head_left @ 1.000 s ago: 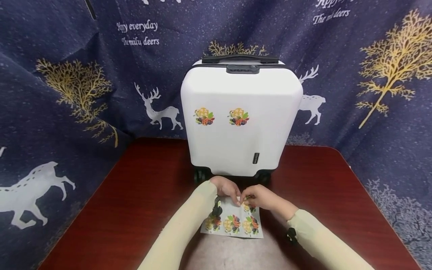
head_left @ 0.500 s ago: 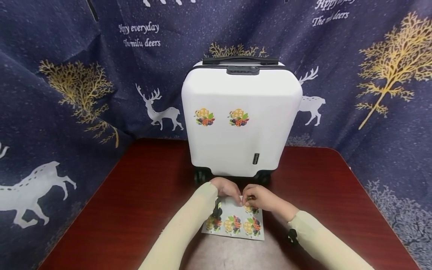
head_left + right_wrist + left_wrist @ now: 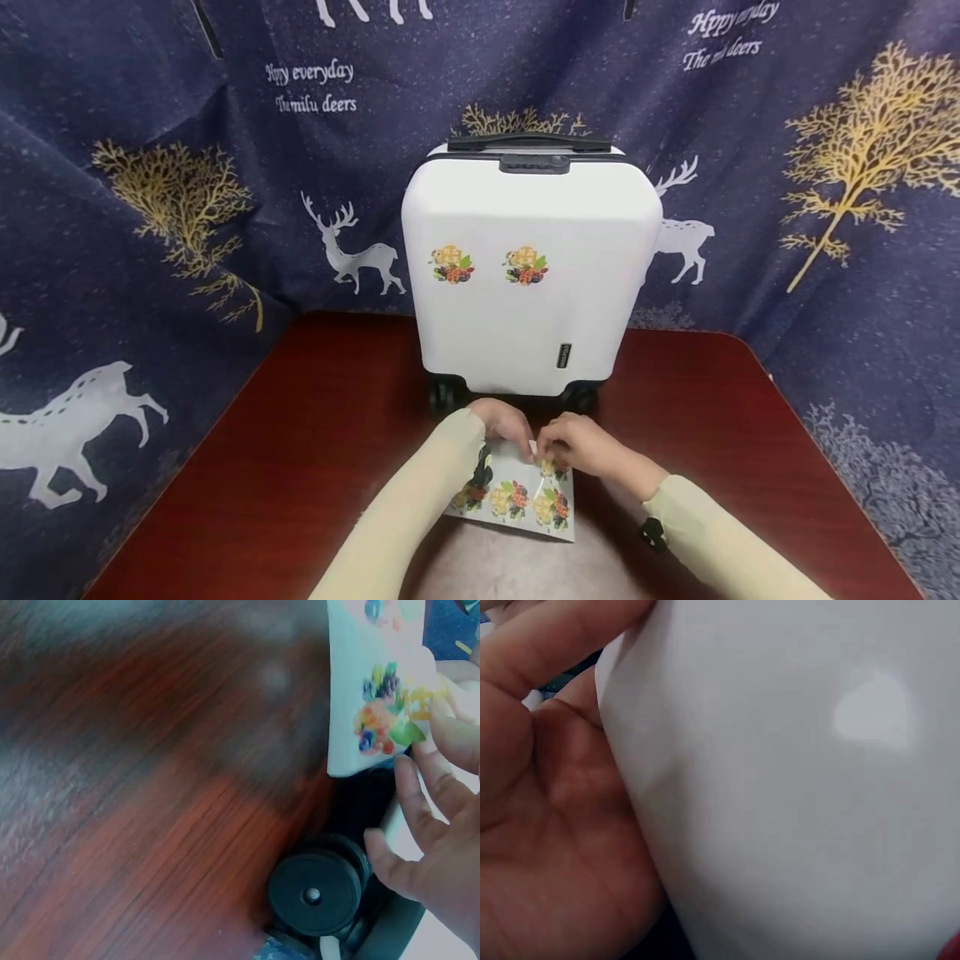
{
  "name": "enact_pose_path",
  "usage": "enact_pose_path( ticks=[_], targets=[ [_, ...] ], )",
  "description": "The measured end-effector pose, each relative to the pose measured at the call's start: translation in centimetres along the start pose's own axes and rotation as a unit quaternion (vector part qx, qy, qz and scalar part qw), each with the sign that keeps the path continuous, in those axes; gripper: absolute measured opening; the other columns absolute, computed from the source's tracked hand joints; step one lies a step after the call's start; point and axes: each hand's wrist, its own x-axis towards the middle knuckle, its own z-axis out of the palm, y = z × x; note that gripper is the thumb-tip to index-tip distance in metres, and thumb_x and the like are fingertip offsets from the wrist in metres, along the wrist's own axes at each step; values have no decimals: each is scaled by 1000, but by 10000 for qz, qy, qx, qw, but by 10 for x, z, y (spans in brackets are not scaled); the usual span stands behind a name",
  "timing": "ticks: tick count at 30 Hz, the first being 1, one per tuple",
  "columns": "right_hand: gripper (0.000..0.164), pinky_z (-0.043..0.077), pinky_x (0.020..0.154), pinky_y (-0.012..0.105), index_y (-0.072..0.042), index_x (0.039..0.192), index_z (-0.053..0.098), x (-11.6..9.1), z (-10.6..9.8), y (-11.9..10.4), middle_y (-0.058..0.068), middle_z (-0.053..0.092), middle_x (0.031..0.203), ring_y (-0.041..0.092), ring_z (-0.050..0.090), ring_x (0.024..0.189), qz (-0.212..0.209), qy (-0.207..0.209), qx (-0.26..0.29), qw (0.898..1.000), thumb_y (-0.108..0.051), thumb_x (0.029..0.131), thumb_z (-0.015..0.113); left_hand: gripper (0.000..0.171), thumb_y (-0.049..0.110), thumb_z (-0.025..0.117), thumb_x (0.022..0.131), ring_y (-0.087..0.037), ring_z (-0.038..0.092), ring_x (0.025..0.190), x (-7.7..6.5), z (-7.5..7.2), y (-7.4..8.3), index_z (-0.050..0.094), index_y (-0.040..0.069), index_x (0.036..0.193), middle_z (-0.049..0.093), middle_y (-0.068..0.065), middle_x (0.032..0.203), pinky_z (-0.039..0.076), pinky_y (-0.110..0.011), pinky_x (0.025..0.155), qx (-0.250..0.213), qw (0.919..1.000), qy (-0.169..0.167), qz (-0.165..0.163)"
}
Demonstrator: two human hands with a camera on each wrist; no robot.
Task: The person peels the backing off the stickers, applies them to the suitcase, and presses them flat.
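A sheet of fruit stickers (image 3: 517, 502) is held above the table, below the suitcase, its printed side facing up. My left hand (image 3: 507, 423) grips its top edge; in the left wrist view, the left hand (image 3: 562, 795) has the sheet's plain glossy white back (image 3: 780, 787) beside its palm. At the upper right sticker, my right hand (image 3: 581, 442) pinches with thumb and fingertips. In the right wrist view, the right hand's thumb (image 3: 454, 739) lies over the yellow part of a sticker (image 3: 382, 712), the other fingers spread below. Whether that sticker has lifted is hidden.
A white suitcase (image 3: 532, 317) stands upright on the reddish-brown table (image 3: 315, 433), with two fruit stickers (image 3: 452, 265) on its front. A black caster wheel (image 3: 315, 892) is close to the right hand. Behind hangs a dark blue deer-patterned cloth (image 3: 315, 158).
The sheet has tilted slightly, its lower right corner coming down and left. My right fingers have shifted a little over the upper right sticker. The head view has tipped slightly upward.
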Motion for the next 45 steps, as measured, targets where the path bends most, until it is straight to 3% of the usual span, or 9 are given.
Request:
enact_pose_path(
  ticks=[5, 10, 19, 34, 40, 45],
  targets=[
    [26, 53, 79, 27, -15, 96, 75, -1, 1, 1, -2, 72, 87, 10, 61, 83, -134, -156, 248, 9995, 8, 85, 72, 27, 14, 74, 89, -11, 60, 83, -1, 2, 0, 76, 4, 114, 73, -3, 99, 48, -22, 74, 192, 9998, -58, 14],
    [31, 55, 73, 22, -6, 108, 73, 1, -1, 1, 6, 76, 92, 11, 67, 83, 362, -337, 839, 9952, 14, 84, 67, 18, 11, 75, 89, -11, 62, 77, -2, 5, 2, 76, 2, 105, 71, -1, 87, 50, -22, 70, 11, 10000, -41, -26],
    [11, 54, 69, 18, -6, 92, 77, 7, -9, 2, 4, 77, 88, 3, 64, 79, 811, -623, 809, 9915, 3, 87, 73, 21, 9, 75, 90, -12, 65, 69, -3, 5, 3, 77, 1, 109, 74, -4, 83, 53, -22, 62, -69, 9999, -107, -55],
    [7, 48, 64, 16, -7, 84, 74, 6, -6, 3, 0, 73, 80, -4, 52, 71, 1191, -794, 992, 9847, -2, 89, 74, 18, 11, 74, 91, -13, 66, 69, -8, 6, 7, 78, 4, 106, 71, -2, 79, 53, -23, 61, 80, 9998, -74, -159],
    [11, 50, 66, 16, -9, 85, 72, 3, -5, 10, 0, 73, 82, -5, 54, 74, 982, -806, 1037, 9865, 1, 90, 71, 17, 13, 75, 90, -13, 65, 70, -6, 7, 5, 78, 5, 104, 72, -3, 80, 52, -23, 63, 210, 9997, 105, -120],
    [9, 50, 65, 17, -7, 89, 74, 1, -5, 12, 2, 73, 83, -4, 54, 73, 1110, -695, 1093, 9854, 2, 90, 70, 16, 17, 77, 88, -14, 66, 72, -5, 7, 3, 79, 7, 101, 74, -3, 82, 52, -24, 65, 309, 9991, 274, -127]
  ],
)
